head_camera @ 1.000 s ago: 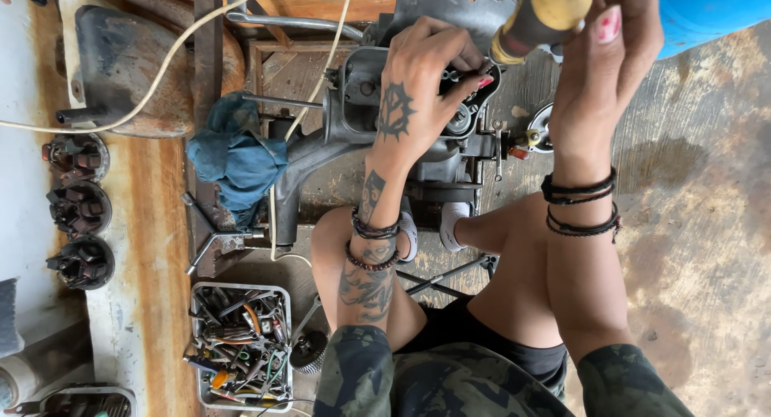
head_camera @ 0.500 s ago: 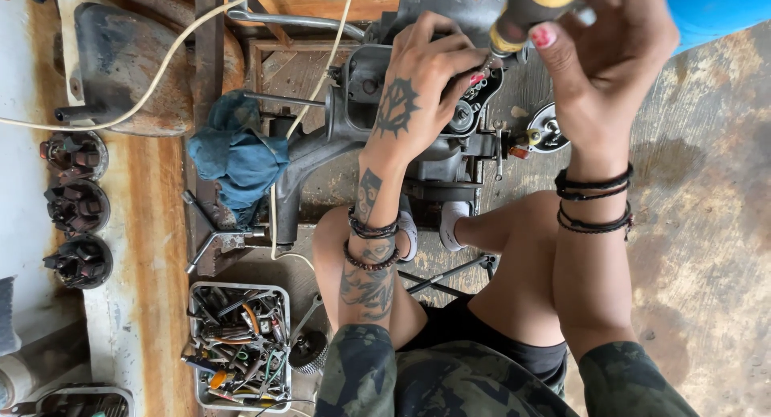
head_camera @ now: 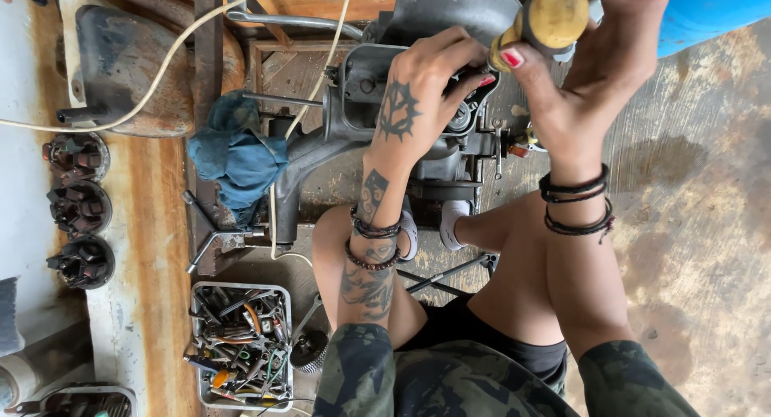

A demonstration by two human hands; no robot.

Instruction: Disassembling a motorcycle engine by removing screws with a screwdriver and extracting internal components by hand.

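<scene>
The left hand (head_camera: pixel 422 91) lay spread over the top of the grey metal machine (head_camera: pixel 377 120), its fingers curled down onto the dark parts there; whether that grip actually closed on any one piece could not be told. The right hand (head_camera: pixel 590 87) was wrapped shut around the yellow handle of a tool (head_camera: pixel 550 19), held just above the machine's right end, the tool's working end hidden behind the hand. The machine sat in front of the person's bare knees, on a worn wooden frame. Just left of the machine a blue rag (head_camera: pixel 237 156) was bunched up. Further left of it, three dark round parts (head_camera: pixel 79 208) stood in a row. Below the rag, nearer the person than the machine, a wire tray of mixed hand tools (head_camera: pixel 239 345) rested on the floor.
</scene>
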